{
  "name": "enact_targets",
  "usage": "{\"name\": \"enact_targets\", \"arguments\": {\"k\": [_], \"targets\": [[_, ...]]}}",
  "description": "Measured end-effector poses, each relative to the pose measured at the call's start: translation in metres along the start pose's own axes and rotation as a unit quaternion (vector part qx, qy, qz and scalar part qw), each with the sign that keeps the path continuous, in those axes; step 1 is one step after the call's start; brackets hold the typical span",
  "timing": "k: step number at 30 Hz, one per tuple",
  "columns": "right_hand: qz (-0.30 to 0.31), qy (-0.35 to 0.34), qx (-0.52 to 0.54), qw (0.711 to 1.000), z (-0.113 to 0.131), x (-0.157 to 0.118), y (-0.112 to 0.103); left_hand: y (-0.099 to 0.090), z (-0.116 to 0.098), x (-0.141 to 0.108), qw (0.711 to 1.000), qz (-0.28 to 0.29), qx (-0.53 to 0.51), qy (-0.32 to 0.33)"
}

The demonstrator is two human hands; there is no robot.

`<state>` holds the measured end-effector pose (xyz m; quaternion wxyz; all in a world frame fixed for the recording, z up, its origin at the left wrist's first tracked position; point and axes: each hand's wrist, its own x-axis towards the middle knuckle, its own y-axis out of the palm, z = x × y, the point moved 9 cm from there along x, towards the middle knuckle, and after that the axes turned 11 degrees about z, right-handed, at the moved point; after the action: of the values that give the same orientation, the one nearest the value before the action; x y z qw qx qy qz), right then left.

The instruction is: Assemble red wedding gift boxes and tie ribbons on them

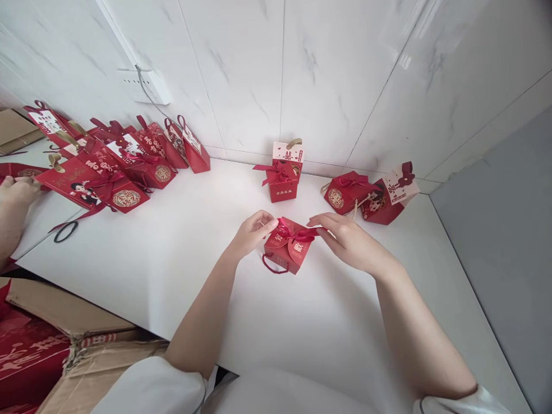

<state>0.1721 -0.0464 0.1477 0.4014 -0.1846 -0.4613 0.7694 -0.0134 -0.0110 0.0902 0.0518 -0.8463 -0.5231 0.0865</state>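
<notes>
A small red gift box (282,253) with gold-coloured lettering stands on the white table in front of me. A dark red cord handle (275,269) loops out from its near side. Across its top lies a shiny red ribbon (297,233) tied in a bow. My left hand (252,234) pinches the ribbon's left part between thumb and fingers, close to the box's edge. From the other side, my right hand (351,238) has its fingers closed on the ribbon's right end. The exact grip of the right fingertips is partly hidden.
Several red gift boxes (161,172) crowd the left. Another box (283,187) stands behind mine; two more (351,192) sit right. Scissors (66,231) lie near another person's hand (19,192). Below left is an opened cardboard carton (103,365). A tiled wall (241,75) backs the table.
</notes>
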Motion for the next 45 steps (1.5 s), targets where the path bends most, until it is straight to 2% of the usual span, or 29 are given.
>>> {"name": "enact_targets", "arguments": {"k": [3, 7, 9, 11, 12, 14, 16, 19, 25, 30, 33, 42, 45], "targets": [[0.007, 0.036, 0.011, 0.999, -0.01, -0.001, 0.001, -0.001, 0.005, -0.003, 0.998, 0.034, 0.051, -0.034], [-0.039, 0.076, 0.034, 0.996, -0.016, -0.004, -0.008, 0.0, 0.006, -0.004, 0.993, 0.07, 0.088, -0.034], [-0.042, 0.068, 0.035, 0.996, -0.012, -0.003, -0.008, -0.005, -0.003, -0.004, 0.994, 0.021, 0.108, 0.004], [-0.032, 0.042, 0.022, 0.998, -0.005, -0.002, -0.006, -0.007, -0.02, -0.007, 0.986, -0.052, 0.139, 0.072], [-0.026, 0.028, 0.013, 0.999, -0.002, -0.001, -0.004, -0.003, -0.029, -0.009, 0.978, -0.074, 0.164, 0.108], [-0.013, 0.01, -0.002, 1.0, 0.003, 0.002, 0.002, 0.015, -0.044, -0.013, 0.956, -0.078, 0.23, 0.164], [-0.004, 0.006, -0.018, 1.0, 0.005, 0.004, 0.007, 0.033, -0.052, -0.015, 0.932, -0.076, 0.301, 0.189], [-0.007, 0.002, -0.056, 0.998, 0.009, 0.006, 0.01, 0.044, -0.052, -0.015, 0.915, -0.086, 0.351, 0.179], [-0.029, -0.001, -0.172, 0.985, 0.017, 0.008, 0.011, 0.038, -0.038, -0.01, 0.937, -0.073, 0.303, 0.156], [-0.012, -0.015, -0.234, 0.972, 0.021, 0.01, 0.02, 0.04, -0.033, -0.007, 0.933, -0.083, 0.312, 0.159], [0.002, -0.031, -0.241, 0.97, 0.022, 0.01, 0.022, 0.04, -0.031, -0.006, 0.935, -0.092, 0.31, 0.149], [0.028, -0.031, -0.235, 0.971, 0.014, 0.011, 0.022, 0.04, -0.025, -0.004, 0.95, -0.063, 0.291, 0.097], [0.033, -0.021, -0.203, 0.978, 0.013, 0.01, 0.02, 0.038, -0.023, -0.004, 0.957, -0.052, 0.272, 0.086]]}}
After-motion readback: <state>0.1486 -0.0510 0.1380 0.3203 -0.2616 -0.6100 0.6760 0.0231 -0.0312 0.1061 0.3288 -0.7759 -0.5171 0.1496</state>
